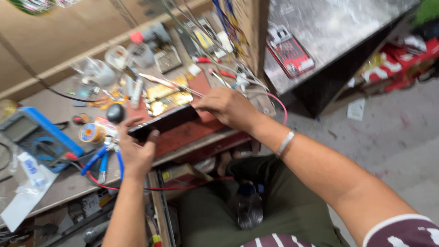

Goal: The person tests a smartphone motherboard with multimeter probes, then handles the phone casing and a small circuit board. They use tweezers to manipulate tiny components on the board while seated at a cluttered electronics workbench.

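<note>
A black slab-shaped phone [164, 121] lies across a red work mat [192, 130] on the bench. My left hand [135, 151] grips its near left end, thumb on top. My right hand [228, 107] holds its far right end, fingers curled over the edge; a silver bracelet sits on that wrist. A gold-coloured circuit board [167, 98] lies just behind the phone.
A blue multimeter [36, 135] with red and blue leads sits at the left, a solder spool [90, 132] beside it. Tools, tweezers and wires crowd the back of the bench. A steel-topped table [329, 27] with a screwdriver set stands to the right.
</note>
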